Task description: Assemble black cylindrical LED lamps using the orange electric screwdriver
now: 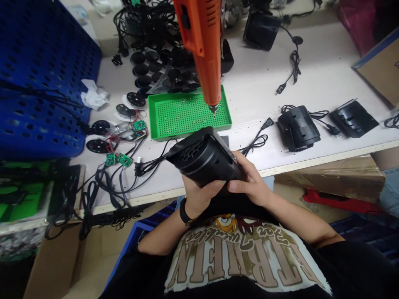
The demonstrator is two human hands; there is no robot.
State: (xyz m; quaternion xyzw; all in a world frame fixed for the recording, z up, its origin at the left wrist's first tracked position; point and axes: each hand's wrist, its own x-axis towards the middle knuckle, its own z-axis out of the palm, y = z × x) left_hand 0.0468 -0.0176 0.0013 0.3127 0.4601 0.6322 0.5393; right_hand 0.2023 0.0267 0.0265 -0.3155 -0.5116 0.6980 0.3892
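On the table point(258, 70), green circuit boards point(139, 125) lie at left, beside a green tray point(187, 120) of small screws point(187, 99) beneath a hanging orange screwdriver point(202, 45). The left hand point(199, 193) and right hand point(249, 178) grip a black housing point(202, 160) near the table's edge, fingers curled around it. Another housing point(298, 128) and a black shell point(353, 119) lie at right.

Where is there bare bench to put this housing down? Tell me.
White bench top lies bare between the green perforated tray and the black cable, beyond the black housing. Crowded: left of the tray, with circuit boards, black discs and tangled cables.
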